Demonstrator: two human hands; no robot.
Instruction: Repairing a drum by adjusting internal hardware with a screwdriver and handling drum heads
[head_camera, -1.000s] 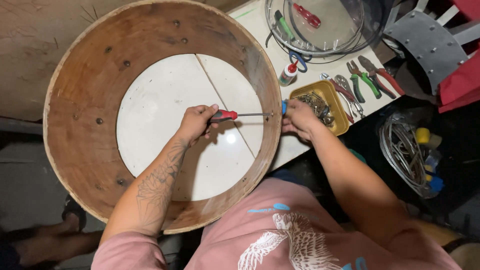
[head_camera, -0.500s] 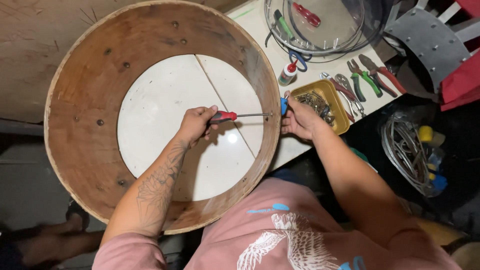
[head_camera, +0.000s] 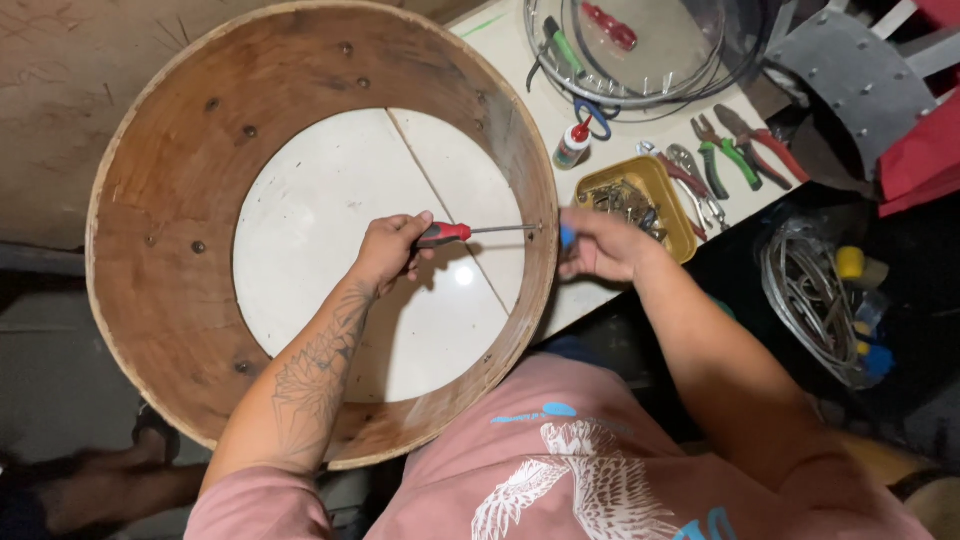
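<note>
One screwdriver (head_camera: 462, 233) with a red-and-black grip and a thin steel shaft lies level inside a big round wooden shell (head_camera: 180, 300), its tip pressed to the inner wall on the side nearest the bench. The left hand (head_camera: 388, 250) is closed around the handle, forearm reaching in over the shell's near rim. Just outside the wall, opposite the tip, the right hand (head_camera: 600, 245) is curled around a small blue-handled tool (head_camera: 567, 236) held against the outer face — most of that tool is hidden by the fingers.

The shell is a wide hoop of bent plywood, brown and scuffed, dotted with round fastener heads; through its open middle shows a smooth, glossy white floor tile with a straight seam.

The shell overlaps the bench's near edge. On the pale bench (head_camera: 520, 55), just beside the right hand, stands a shallow yellow tray (head_camera: 676, 215) of small metal hardware. Beyond it lie pliers (head_camera: 740, 150) with red and green grips, a small glue bottle (head_camera: 572, 145) with a red cap, and — toward the far edge — a clear round hoop-framed skin (head_camera: 640, 50).
</note>
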